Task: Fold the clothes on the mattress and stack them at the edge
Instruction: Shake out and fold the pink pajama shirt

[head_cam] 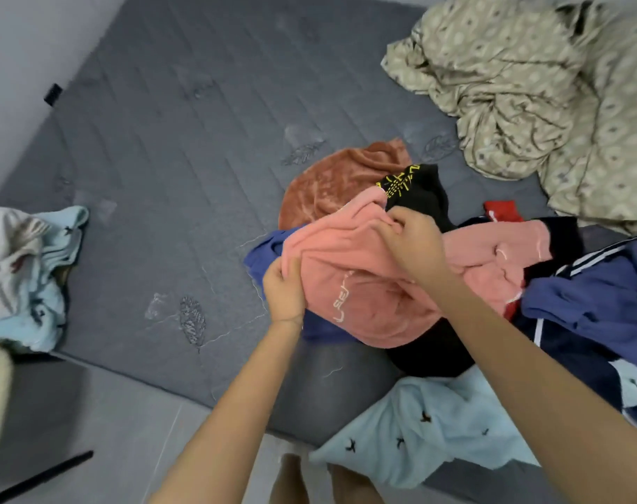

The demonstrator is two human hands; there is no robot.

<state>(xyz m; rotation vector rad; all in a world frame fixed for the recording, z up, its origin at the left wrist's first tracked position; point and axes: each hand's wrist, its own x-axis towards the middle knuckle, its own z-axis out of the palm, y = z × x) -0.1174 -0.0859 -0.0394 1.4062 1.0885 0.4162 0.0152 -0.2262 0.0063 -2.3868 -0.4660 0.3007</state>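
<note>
A pink garment (364,285) with white lettering lies on top of a heap of clothes on the grey mattress (164,158). My left hand (284,289) grips its left edge, fingers curled into the fabric. My right hand (415,241) pinches its upper edge near a black garment with yellow print (415,187). Under and around the pink one lie a rust-brown fleece (331,183), blue fabric (262,252), a navy piece with white stripes (600,296), a red piece (502,211) and a light blue cloth with small black marks (418,431).
A crumpled beige patterned sheet (527,96) covers the mattress's far right. At the left edge sits a bundle of white and light blue cloth (26,271). Grey floor tiles (128,412) run along the near side, where my feet (309,481) stand.
</note>
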